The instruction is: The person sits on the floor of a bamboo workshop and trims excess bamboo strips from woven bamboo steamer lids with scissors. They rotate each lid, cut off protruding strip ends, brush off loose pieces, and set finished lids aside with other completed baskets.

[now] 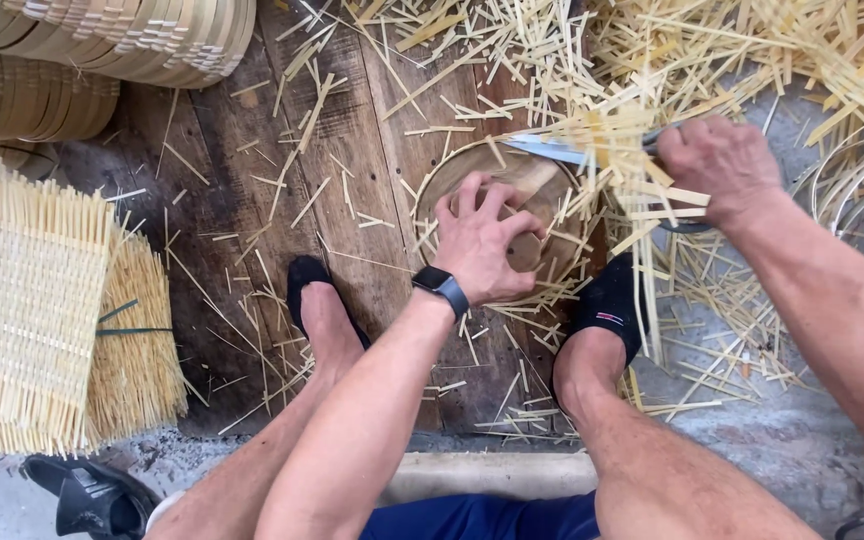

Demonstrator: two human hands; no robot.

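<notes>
The left hand (480, 240) presses flat, fingers spread, on a round woven mat (517, 190) lying on the wooden board (352, 150). The right hand (717, 160), far right, grips a knife (552, 150) tightly, its blade over the mat's far edge among bamboo strips (672, 60).

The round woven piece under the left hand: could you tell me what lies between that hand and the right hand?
In the head view, between the left hand and right hand, a knife blade and loose bamboo strips cross the round woven piece.
</notes>
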